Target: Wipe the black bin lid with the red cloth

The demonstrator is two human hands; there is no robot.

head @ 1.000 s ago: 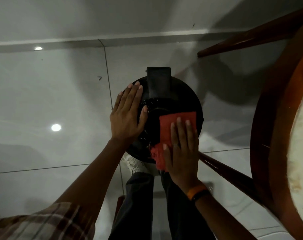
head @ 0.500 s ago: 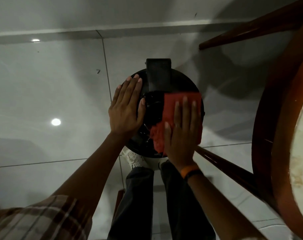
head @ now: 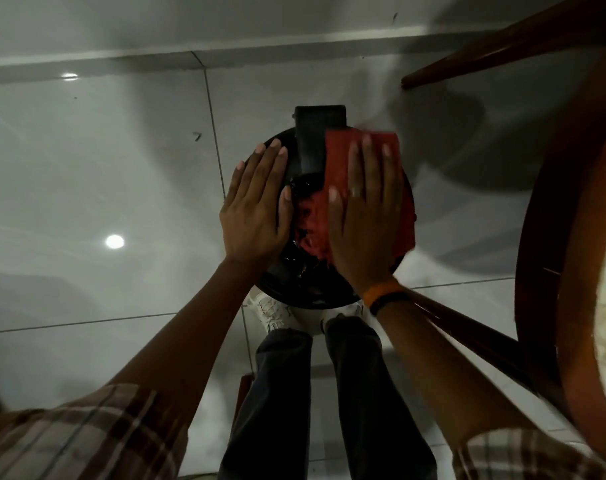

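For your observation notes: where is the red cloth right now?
In the head view, the red cloth lies flat on the right half of the black bin lid, pressed under the right hand, beside the lid's raised black hinge block.

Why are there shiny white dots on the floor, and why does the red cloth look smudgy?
In the head view, the dots are ceiling lights reflected in the glossy floor tiles. The red cloth looks smeared at its far edge from motion blur under the right hand. The left hand on the bin lid looks sharper. The chair curves from the wide lens.
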